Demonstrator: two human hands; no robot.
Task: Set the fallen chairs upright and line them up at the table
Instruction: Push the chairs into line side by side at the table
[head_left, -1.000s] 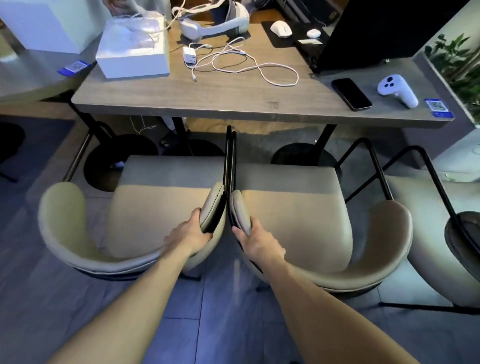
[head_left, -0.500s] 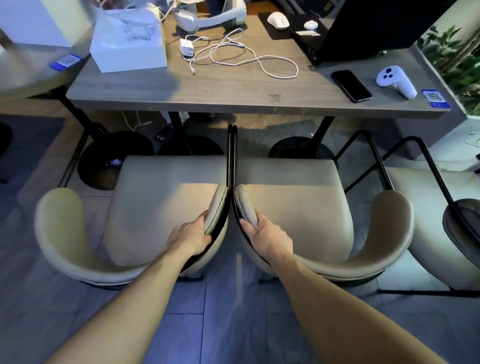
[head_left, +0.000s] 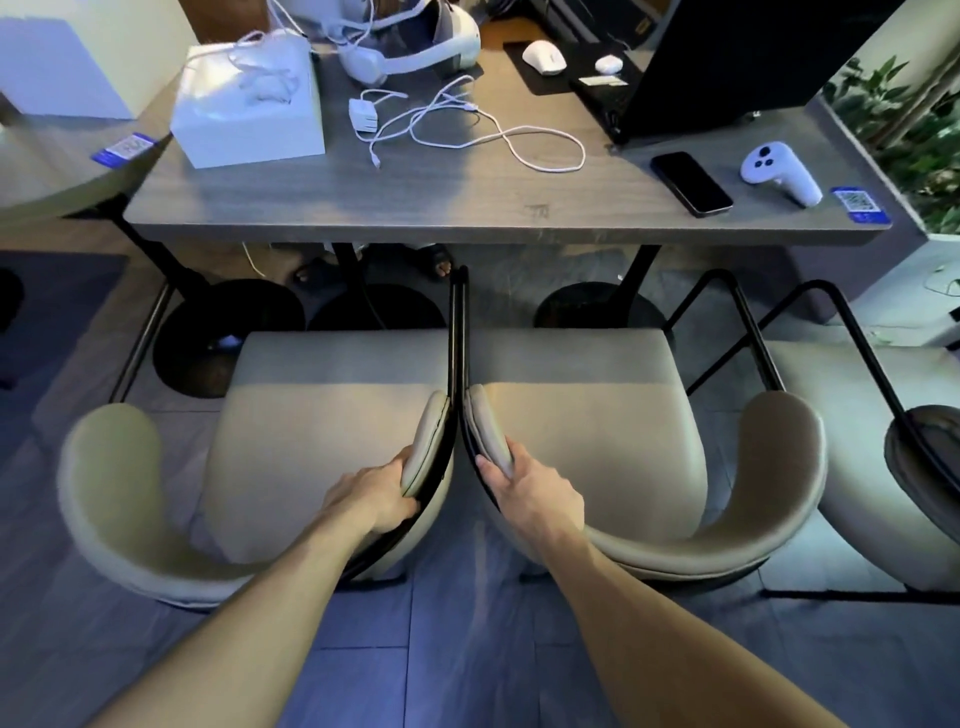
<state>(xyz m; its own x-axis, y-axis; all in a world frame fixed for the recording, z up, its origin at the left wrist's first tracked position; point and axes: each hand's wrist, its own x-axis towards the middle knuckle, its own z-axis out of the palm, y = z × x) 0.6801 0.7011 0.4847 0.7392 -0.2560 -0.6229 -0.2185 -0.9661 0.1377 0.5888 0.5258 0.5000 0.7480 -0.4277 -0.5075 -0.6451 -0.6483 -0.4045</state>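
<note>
The grey wooden desk (head_left: 467, 208) runs left to right across the upper view. Below it stand two beige armchairs, both upright on the floor (head_left: 467, 649), their seats facing the desk and their curved backs toward the person. The left chair (head_left: 311, 441) and the right chair (head_left: 587, 441) sit side by side with their inner black frame bars touching along a line that runs straight toward the desk edge. A third chair (head_left: 883, 467) of the same kind stands just beside the right one, partly cut off by the view's edge.

The left hand (head_left: 371, 493) is closed around the padded inner armrest of the left chair; the right hand (head_left: 535, 493) grips the inner armrest of the right chair in the same way, near each other.

On the desk lie a white box (head_left: 249, 109), a white cable (head_left: 493, 135), a phone (head_left: 691, 182) and a white controller (head_left: 779, 171).
</note>
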